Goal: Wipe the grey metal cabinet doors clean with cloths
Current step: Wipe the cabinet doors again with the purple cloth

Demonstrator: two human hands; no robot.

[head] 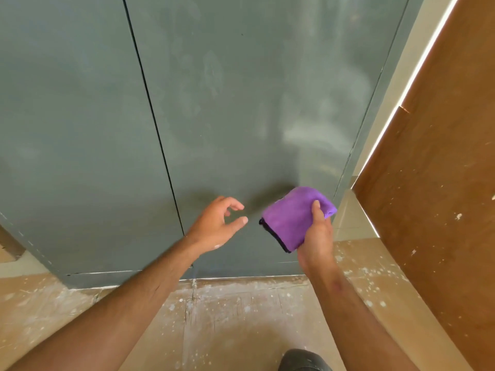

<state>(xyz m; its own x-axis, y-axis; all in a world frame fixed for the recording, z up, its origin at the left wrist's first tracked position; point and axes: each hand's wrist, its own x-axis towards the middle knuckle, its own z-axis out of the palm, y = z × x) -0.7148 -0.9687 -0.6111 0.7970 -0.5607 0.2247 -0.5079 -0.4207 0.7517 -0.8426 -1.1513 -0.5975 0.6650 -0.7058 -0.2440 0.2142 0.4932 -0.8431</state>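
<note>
1. At lower right of the frame, my right hand [317,236] grips a folded purple cloth [293,216], thumb on top.
2. At centre, my left hand [217,227] hangs empty, fingers loosely curled.
3. Beyond both, the smeared grey cabinet doors [227,108] fill the upper frame.

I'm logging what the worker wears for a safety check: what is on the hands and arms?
Nothing: the left hand and right hand are bare, no gloves, rings or watch visible. Both forearms are uncovered; no sleeve reaches into view.
</note>
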